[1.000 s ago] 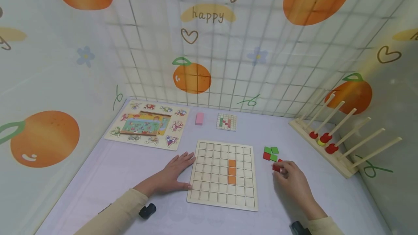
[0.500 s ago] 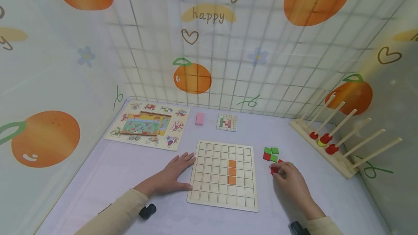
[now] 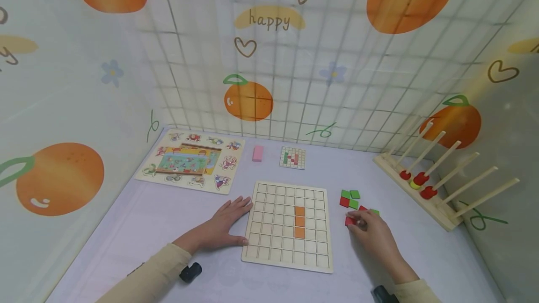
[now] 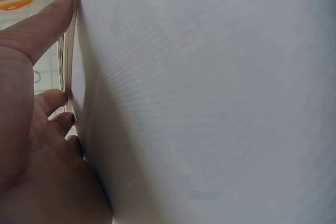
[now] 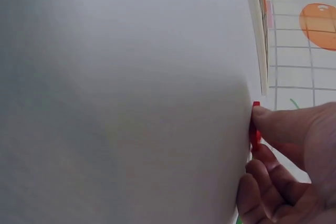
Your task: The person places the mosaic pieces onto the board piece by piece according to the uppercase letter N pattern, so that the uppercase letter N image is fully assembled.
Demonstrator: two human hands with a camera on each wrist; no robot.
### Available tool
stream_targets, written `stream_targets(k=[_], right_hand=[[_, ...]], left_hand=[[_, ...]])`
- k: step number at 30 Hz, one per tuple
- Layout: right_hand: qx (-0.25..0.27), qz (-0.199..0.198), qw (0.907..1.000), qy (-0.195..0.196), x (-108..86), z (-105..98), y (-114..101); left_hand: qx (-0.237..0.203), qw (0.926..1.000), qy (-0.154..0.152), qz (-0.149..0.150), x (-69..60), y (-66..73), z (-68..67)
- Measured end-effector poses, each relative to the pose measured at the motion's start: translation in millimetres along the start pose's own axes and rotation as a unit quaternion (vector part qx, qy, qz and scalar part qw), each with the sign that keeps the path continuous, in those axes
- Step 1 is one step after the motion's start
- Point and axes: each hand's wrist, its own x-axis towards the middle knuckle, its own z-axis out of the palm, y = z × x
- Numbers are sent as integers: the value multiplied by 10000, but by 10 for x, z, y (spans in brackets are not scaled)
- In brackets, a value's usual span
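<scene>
My left hand (image 3: 219, 228) lies flat with its fingers spread, thumb and fingertips touching the left edge of a wooden grid board (image 3: 273, 228). A column of orange square tiles (image 3: 299, 222) sits in the board's cells. Right of the board, my right hand (image 3: 376, 237) pinches a red square tile (image 3: 349, 221) between thumb and fingers, low at the tabletop. The right wrist view shows this red tile (image 5: 255, 127) edge-on under the thumb. Beyond that hand lie loose green tiles (image 3: 355, 194) and another red tile (image 3: 344, 201); some are partly hidden by the hand.
A small pattern card (image 3: 292, 158) and a pink block (image 3: 258, 153) lie behind the board. An animal puzzle board (image 3: 189, 160) is at the back left. On the right stands a wooden peg rack (image 3: 421, 191) with red and yellow beads.
My right hand has shifted slightly left towards the board, bringing the red tile away from the other loose tiles. More of a green tile behind it shows. The left hand has stayed still.
</scene>
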Motion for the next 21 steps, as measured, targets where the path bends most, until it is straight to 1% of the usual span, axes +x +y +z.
stream_targets(k=[3, 9, 12, 16, 21], right_hand=[[10, 54, 10000, -35, -5, -9, -9], [105, -67, 9999, 12, -2, -5, 9], [120, -84, 9999, -73, 8, 4, 11], [139, -5, 9997, -213, 12, 18, 8], [253, 28, 9994, -219, 1, 21, -16]], left_hand=[[-9, 10000, 1, -3, 1, 6, -2], [-13, 10000, -11, -55, -1, 7, -3], [-20, 10000, -5, -47, 0, 0, 2], [-26, 10000, -7, -47, 0, -1, 2], [-54, 10000, -4, -64, 3, 3, 1]])
